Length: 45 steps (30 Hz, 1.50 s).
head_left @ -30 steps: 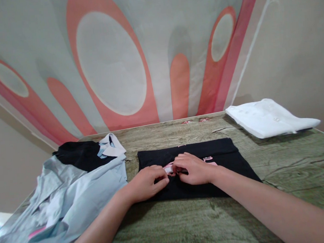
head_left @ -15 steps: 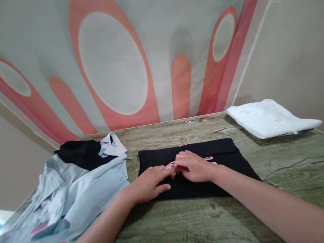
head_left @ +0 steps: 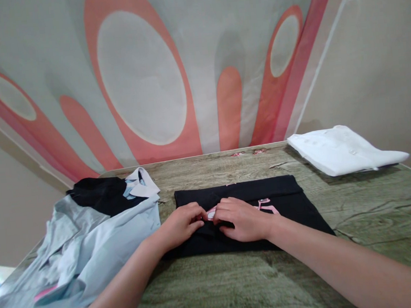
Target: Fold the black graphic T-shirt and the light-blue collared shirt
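A folded black garment [head_left: 286, 216] with a pink print lies flat on the table in front of me, its far edge doubled over in a band. My left hand [head_left: 185, 224] pinches the cloth at the left of the print, fingertips curled onto thumb. Just right of it, my right hand [head_left: 242, 219] has its fingers bent down and gripping the same cloth near the middle. A small raised ruck of black fabric shows between the two hands. Part of the print is covered by my right hand.
On the left lies a loose pile of light grey-blue clothes [head_left: 103, 259], with a black piece and a pale collar [head_left: 141, 182] on top. A folded white garment [head_left: 345, 149] rests at the back right. Behind the wood-grain table [head_left: 217, 287] stands a patterned wall [head_left: 200, 39].
My left hand has shifted left, away from my right hand, and now pinches the cloth. My right hand has come slightly nearer to me, and more of the pink print shows at its right.
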Motion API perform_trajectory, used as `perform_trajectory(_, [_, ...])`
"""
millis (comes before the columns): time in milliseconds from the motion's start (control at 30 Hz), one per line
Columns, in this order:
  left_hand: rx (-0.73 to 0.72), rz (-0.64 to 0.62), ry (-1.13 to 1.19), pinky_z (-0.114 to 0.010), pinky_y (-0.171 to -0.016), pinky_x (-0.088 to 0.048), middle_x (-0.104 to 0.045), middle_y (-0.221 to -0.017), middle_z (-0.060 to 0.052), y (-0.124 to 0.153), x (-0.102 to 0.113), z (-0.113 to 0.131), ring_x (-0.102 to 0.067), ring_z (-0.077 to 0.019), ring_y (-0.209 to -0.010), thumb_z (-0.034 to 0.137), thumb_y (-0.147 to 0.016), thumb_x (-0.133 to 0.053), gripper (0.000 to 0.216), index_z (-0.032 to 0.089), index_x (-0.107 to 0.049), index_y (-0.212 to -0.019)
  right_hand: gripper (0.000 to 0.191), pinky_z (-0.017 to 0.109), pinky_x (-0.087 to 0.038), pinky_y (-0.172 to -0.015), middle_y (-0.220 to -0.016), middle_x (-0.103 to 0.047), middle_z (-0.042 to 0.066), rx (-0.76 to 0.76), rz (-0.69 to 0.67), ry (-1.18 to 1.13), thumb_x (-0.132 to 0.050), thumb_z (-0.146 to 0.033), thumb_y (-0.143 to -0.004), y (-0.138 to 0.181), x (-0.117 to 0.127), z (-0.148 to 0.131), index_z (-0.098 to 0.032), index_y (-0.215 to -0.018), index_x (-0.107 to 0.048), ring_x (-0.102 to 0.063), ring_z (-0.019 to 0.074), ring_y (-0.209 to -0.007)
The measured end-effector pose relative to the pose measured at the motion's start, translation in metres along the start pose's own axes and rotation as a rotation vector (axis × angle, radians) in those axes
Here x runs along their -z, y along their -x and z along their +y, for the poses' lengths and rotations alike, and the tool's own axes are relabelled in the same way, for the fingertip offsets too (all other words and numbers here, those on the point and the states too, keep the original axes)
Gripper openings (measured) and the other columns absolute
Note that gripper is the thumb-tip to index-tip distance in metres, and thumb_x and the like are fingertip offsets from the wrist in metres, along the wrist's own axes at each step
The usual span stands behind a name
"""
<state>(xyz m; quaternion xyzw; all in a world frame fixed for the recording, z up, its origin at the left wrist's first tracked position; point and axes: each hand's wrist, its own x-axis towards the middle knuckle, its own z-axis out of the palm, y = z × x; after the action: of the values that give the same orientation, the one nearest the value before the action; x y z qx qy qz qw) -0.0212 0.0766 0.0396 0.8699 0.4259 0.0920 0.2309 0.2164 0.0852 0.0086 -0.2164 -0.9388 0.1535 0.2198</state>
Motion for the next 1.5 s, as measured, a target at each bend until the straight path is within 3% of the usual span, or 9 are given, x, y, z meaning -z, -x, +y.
perform_trajectory(67, [-0.006, -0.044, 0.009, -0.025, -0.074, -0.043, -0.058, -0.087, 0.000, 0.002, 0.006, 0.003, -0.056, -0.0148, -0.079, 0.025, -0.088, -0.058, 0.014, 0.022, -0.062, -0.101, 0.016, 0.032, -0.038, -0.079, -0.094, -0.063, 0.005, -0.011, 0.003, 0.029, -0.058, -0.018, -0.082, -0.001, -0.002, 0.000, -0.021, -0.098, -0.059, -0.053, 0.0195, -0.091])
perform_trajectory(167, [-0.003, -0.095, -0.023, -0.027, -0.075, -0.044, -0.058, -0.096, -0.001, 0.005, 0.011, 0.009, -0.057, -0.0170, -0.084, 0.039, -0.081, -0.068, 0.035, 0.023, -0.057, -0.110, 0.016, 0.032, -0.037, -0.077, -0.092, -0.064, 0.005, -0.034, 0.023, 0.065, -0.057, -0.019, -0.082, -0.002, -0.004, 0.000, -0.020, -0.098, -0.059, -0.053, 0.0194, -0.089])
perform_trajectory(300, [0.032, -0.036, -0.167, -0.029, -0.077, -0.045, -0.058, -0.101, -0.003, 0.005, 0.002, 0.019, -0.058, -0.0212, -0.092, 0.044, -0.079, -0.068, 0.039, 0.022, -0.053, -0.108, 0.012, 0.032, -0.038, -0.076, -0.089, -0.063, 0.005, -0.054, 0.048, 0.090, -0.056, -0.019, -0.083, -0.002, -0.005, 0.000, -0.019, -0.095, -0.058, -0.053, 0.0191, -0.086])
perform_trajectory(467, [-0.007, -0.002, -0.372, -0.030, -0.075, -0.045, -0.059, -0.094, -0.003, -0.001, -0.012, 0.022, -0.059, -0.0214, -0.087, 0.024, -0.085, -0.055, 0.014, 0.022, -0.051, -0.099, 0.006, 0.031, -0.037, -0.073, -0.085, -0.061, 0.004, -0.027, 0.045, 0.122, -0.056, -0.020, -0.082, -0.003, -0.006, 0.001, -0.019, -0.088, -0.056, -0.051, 0.0187, -0.081])
perform_trajectory(867, [-0.058, -0.009, -0.571, -0.032, -0.069, -0.042, -0.055, -0.091, -0.004, 0.000, 0.000, 0.007, -0.054, -0.0222, -0.084, -0.001, -0.070, -0.045, 0.030, 0.023, -0.048, -0.089, 0.014, 0.031, -0.041, -0.080, -0.093, -0.063, 0.005, 0.007, -0.019, 0.054, -0.057, -0.017, -0.080, 0.000, -0.001, 0.001, -0.021, -0.094, -0.059, -0.054, 0.0190, -0.089])
perform_trajectory(1167, [0.062, -0.021, -0.435, -0.029, -0.069, -0.040, -0.056, -0.090, -0.004, 0.017, 0.019, -0.006, -0.055, -0.0198, -0.084, -0.005, -0.068, -0.039, 0.037, 0.022, -0.053, -0.089, 0.013, 0.031, -0.043, -0.082, -0.099, -0.066, 0.004, 0.065, 0.017, -0.014, -0.056, -0.014, -0.082, 0.001, 0.004, 0.002, -0.022, -0.089, -0.062, -0.057, 0.0182, -0.091])
perform_trajectory(1300, [0.120, 0.072, -0.347, -0.029, -0.073, -0.041, -0.056, -0.090, -0.003, 0.018, 0.030, -0.001, -0.056, -0.0186, -0.084, -0.002, -0.071, -0.040, 0.033, 0.022, -0.056, -0.087, 0.012, 0.031, -0.044, -0.081, -0.095, -0.067, 0.005, 0.067, 0.070, -0.007, -0.053, -0.019, -0.089, 0.000, 0.000, -0.001, -0.021, -0.092, -0.064, -0.058, 0.0183, -0.090])
perform_trajectory(1367, [0.106, 0.087, -0.283, -0.029, -0.076, -0.042, -0.057, -0.090, -0.002, 0.015, 0.027, 0.001, -0.056, -0.0181, -0.085, 0.001, -0.075, -0.040, 0.029, 0.021, -0.057, -0.087, 0.012, 0.031, -0.044, -0.080, -0.091, -0.066, 0.005, 0.088, 0.073, 0.001, -0.054, -0.020, -0.089, -0.001, -0.003, -0.002, -0.021, -0.093, -0.066, -0.058, 0.0183, -0.089])
perform_trajectory(1500, [0.052, -0.037, -0.190, -0.027, -0.075, -0.042, -0.056, -0.091, -0.002, 0.008, 0.013, 0.000, -0.056, -0.0171, -0.083, 0.012, -0.086, -0.043, 0.018, 0.022, -0.058, -0.090, 0.012, 0.031, -0.045, -0.081, -0.089, -0.066, 0.005, 0.145, 0.065, -0.003, -0.057, -0.016, -0.087, -0.002, -0.006, -0.002, -0.020, -0.090, -0.068, -0.058, 0.0179, -0.089])
